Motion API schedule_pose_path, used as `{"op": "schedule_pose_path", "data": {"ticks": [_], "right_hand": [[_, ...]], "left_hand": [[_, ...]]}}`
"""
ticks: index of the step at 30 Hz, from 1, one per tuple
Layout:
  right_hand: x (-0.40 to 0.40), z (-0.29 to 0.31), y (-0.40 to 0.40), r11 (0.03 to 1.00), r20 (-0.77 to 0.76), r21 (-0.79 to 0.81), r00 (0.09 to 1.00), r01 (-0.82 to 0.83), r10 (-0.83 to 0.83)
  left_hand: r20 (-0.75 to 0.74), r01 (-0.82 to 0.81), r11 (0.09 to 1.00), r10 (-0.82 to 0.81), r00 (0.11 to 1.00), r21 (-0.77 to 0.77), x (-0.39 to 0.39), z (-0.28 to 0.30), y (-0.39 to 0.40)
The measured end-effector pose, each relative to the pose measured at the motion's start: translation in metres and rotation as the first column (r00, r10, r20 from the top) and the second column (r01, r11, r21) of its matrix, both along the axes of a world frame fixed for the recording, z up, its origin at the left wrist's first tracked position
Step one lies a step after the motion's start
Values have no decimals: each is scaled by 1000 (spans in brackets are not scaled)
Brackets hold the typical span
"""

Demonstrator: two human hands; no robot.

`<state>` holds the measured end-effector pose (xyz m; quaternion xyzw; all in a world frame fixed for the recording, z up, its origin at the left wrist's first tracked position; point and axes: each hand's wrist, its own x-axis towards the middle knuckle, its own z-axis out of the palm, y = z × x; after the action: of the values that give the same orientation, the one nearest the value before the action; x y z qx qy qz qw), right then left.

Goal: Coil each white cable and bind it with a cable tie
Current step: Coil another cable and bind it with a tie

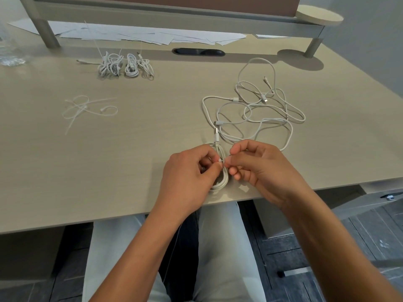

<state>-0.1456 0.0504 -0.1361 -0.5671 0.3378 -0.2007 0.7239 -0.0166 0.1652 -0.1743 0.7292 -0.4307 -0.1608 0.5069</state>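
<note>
White cable coil (221,177) sits at counter (130,162) near edge, pinched mid-bundle by left hand (187,171); cable tie (220,160) pinched by right hand (259,168). Judged light, limp, springy: best gripped across all loops at the tie.

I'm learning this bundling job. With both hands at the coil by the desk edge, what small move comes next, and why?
Probably pull the cable tie snug: both the left hand and right hand pinch it at the coiled cable, and its tail still trails below the desk.
</note>
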Motion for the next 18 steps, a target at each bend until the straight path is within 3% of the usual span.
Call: {"op": "schedule_pose_path", "data": {"ticks": [18], "right_hand": [[0, 1, 1, 1000, 2, -10, 1000, -2, 2]], "left_hand": [[0, -18, 1000, 18, 1000, 9, -2, 2, 0]]}}
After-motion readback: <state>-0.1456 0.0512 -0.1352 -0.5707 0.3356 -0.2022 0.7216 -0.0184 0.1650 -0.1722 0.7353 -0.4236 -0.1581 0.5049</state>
